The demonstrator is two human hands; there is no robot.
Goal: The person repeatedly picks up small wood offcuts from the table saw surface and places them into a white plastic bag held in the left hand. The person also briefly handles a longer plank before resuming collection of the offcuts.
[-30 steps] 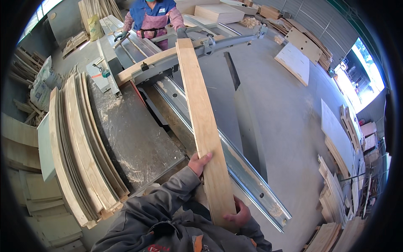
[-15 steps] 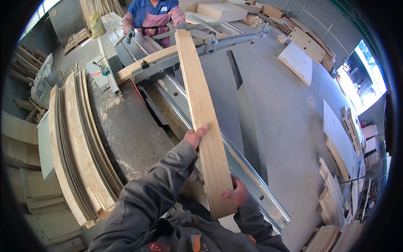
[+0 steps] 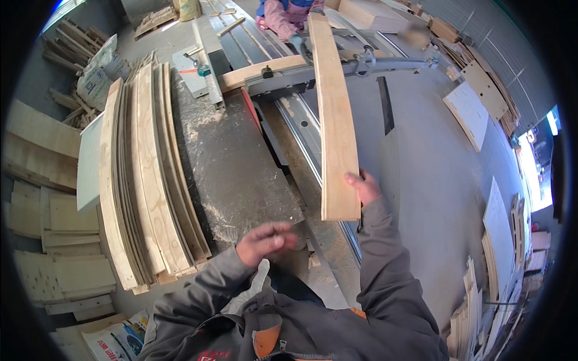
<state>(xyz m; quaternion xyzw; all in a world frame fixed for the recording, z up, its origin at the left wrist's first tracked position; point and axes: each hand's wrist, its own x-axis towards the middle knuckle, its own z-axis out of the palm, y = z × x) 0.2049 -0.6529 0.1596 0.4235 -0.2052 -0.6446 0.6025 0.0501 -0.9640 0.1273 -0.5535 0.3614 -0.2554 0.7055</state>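
Note:
A long, pale wooden plank [image 3: 339,132] stretches away from me above the sliding rail of a saw table [image 3: 241,174]. My right hand [image 3: 365,188] grips its right edge close to the near end, thumb on top. At the far end, a gloved hand of a person in a pink checked apron [image 3: 289,24] is at the plank. My left hand [image 3: 265,242] is off the wood, over the table's near edge, fingers stretched out and somewhat blurred. Nothing is in it. Under the plank, the metal crossbar [image 3: 280,82] with a wooden strip is partly hidden.
Left of the table stands a stack of long boards [image 3: 144,168]. A red saw guard edge [image 3: 251,109] shows beside the rail [image 3: 305,129]. A metal fence [image 3: 208,72] lies across the far tabletop. Panels [image 3: 469,114] lean along the right side, and filled sacks [image 3: 99,84] stand far left.
My left hand has let go of the plank and moved down beside it. The plank, with my right hand still on it, has shifted farther away. The view has turned left.

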